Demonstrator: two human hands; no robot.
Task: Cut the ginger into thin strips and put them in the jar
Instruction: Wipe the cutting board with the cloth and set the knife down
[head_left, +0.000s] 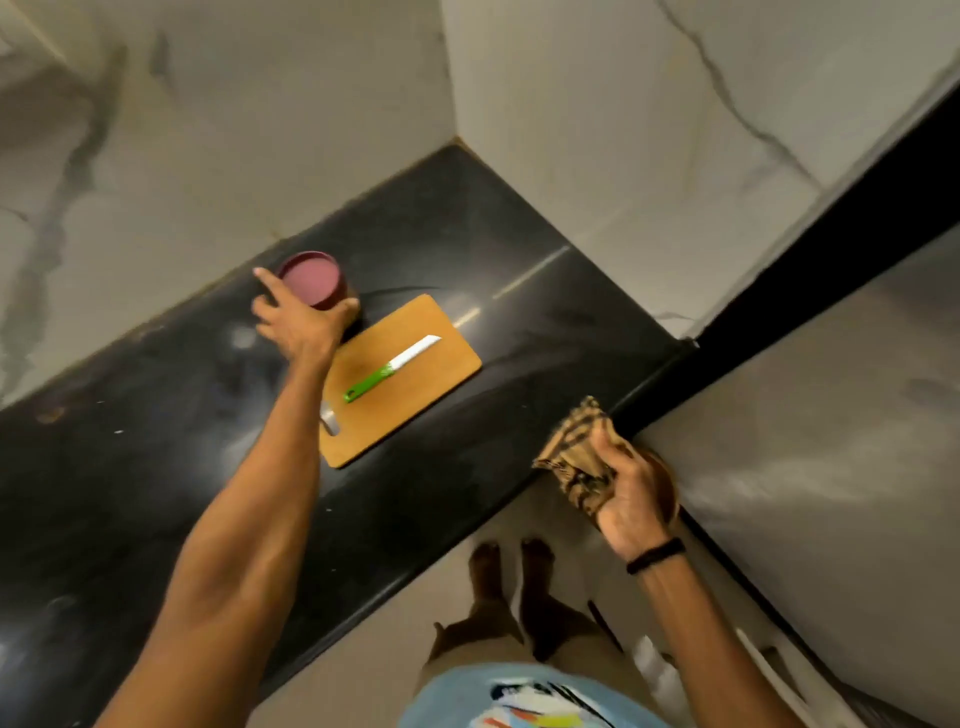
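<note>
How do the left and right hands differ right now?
The left hand reaches across the counter to the jar, fingers spread against it, grip unclear; the right hand is curled round a patterned cloth. The left hand is over the counter; the right hand is past its front edge. The right wrist wears a black band; the left wrist is bare. Shared: neither touches the knife or cutting board.

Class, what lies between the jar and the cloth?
In the head view: a cutting board with a knife on it, between the jar and the cloth in the right hand.
</note>
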